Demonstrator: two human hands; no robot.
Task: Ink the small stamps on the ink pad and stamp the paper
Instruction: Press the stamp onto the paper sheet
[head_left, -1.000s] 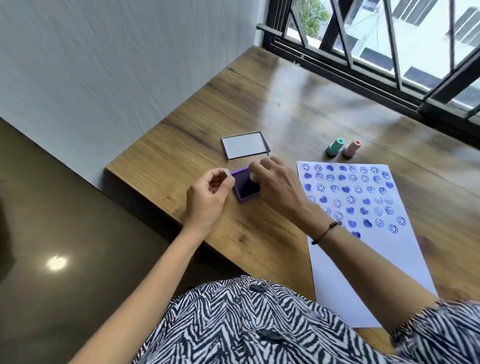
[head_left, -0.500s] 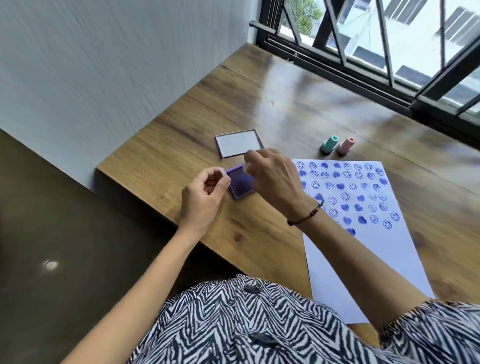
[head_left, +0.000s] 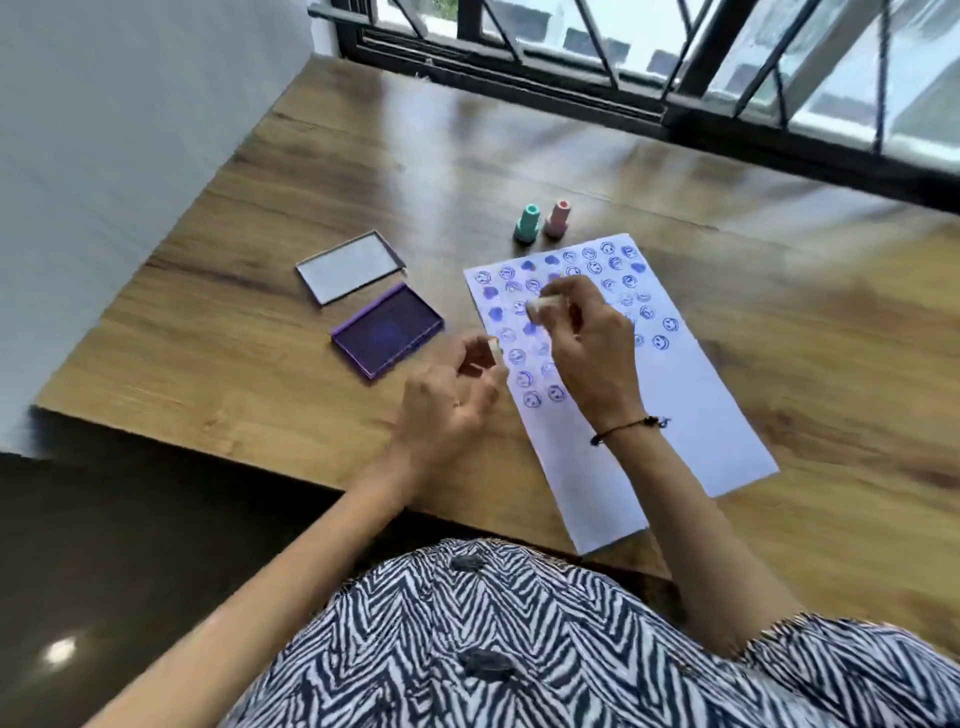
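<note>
A white sheet of paper (head_left: 685, 415) lies on the wooden table, its upper half covered with blue smiley and heart prints. My right hand (head_left: 592, 343) hovers over the printed area, pinching a small pale stamp (head_left: 537, 306) at its fingertips. My left hand (head_left: 452, 400) sits at the paper's left edge, holding another small pale stamp (head_left: 493, 345) between thumb and fingers. The open purple ink pad (head_left: 387, 330) lies left of the paper, apart from both hands.
The ink pad's clear lid (head_left: 350, 267) lies just behind the pad. A green stamp (head_left: 527, 222) and a pink stamp (head_left: 558, 218) stand upright beyond the paper's top edge. The table's front edge (head_left: 208, 447) drops to a dark floor; a window grille runs along the back.
My right hand has left the ink pad and moved right over the paper with its stamp. My left hand also shifted right to the paper's edge. The camera view swung rightward.
</note>
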